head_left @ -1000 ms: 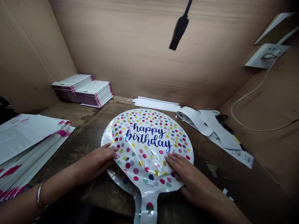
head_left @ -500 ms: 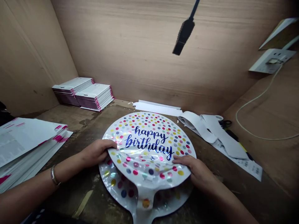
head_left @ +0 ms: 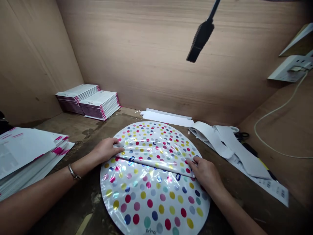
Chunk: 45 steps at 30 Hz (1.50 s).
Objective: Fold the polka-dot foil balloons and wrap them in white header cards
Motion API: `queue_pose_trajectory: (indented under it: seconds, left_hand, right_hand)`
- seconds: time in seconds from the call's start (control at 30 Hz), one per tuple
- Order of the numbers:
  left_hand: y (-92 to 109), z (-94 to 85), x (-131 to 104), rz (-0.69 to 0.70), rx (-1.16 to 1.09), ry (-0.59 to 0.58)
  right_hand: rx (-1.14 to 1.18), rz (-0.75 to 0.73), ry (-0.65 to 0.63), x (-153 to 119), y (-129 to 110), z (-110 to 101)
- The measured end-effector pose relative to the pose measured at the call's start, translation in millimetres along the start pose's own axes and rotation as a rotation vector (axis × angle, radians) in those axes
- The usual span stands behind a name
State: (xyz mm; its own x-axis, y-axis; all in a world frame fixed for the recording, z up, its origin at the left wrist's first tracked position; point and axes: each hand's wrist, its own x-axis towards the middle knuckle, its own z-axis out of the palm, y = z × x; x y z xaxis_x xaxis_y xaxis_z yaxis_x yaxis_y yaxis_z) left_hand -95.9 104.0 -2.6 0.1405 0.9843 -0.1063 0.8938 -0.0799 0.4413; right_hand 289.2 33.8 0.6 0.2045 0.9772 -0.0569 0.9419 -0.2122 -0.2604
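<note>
A flat, uninflated foil balloon with coloured dots on white lies before me, its near part folded over away from me. The shiny crease runs across the middle, and only scraps of blue lettering show along it. My left hand pinches the left end of the fold between thumb and fingers. At the right end, my right hand grips the folded edge, fingers bent around it. Underneath lies a second dotted foil balloon, its near half exposed down to the bottom of the view.
Two stacks of white and pink printed cards stand at the back left; a larger card pile lies nearer. White paper strips, a curled label roll and black scissors lie behind and right. A black connector hangs overhead.
The top balloon's near half, with its neck, has been folded away from me, covering most of the "happy birthday" lettering. More of the lower balloon now shows. Both hands still grip the sides.
</note>
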Motion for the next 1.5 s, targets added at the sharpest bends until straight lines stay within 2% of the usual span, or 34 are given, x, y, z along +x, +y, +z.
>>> queue_pose_trajectory:
  seconds: [0.17,0.33,0.5,0.63,0.8,0.87,0.97,1.33,1.5]
  left_hand:
    - [-5.8,-0.8,-12.6,0.020,0.045,0.006]
    - [-16.1,1.0,-16.9,-0.084,-0.048,0.022]
    - [-21.6,0.9,-16.3,-0.124,0.015,-0.005]
    - [-21.7,1.7,-17.9,-0.154,0.041,0.038]
    - [-24.6,2.9,-20.7,-0.052,0.119,0.027]
    - [-25.9,2.5,-21.8,-0.026,0.126,0.010]
    - [-25.1,1.9,-22.6,-0.019,0.146,0.051]
    - [-19.5,0.9,-13.5,-0.071,0.224,0.042]
    - [-17.3,-2.3,-11.7,-0.102,0.315,0.068]
  right_hand:
    - [-0.071,-0.024,-0.017,-7.1,2.0,2.9]
    - [-0.097,-0.041,-0.023,-18.2,7.1,3.8]
    - [-0.145,-0.008,-0.029,-22.1,4.6,4.2]
    - [-0.191,0.011,-0.036,-22.1,2.5,4.8]
    - [-0.212,0.007,-0.042,-23.7,2.3,3.4]
    - [-0.220,0.016,-0.034,-22.6,1.8,2.2]
    - [-0.222,0.027,-0.025,-18.4,1.2,1.5]
    - [-0.227,0.008,-0.067,-3.5,12.6,1.8]
    - [-0.259,0.043,-0.049,2.3,7.7,5.8]
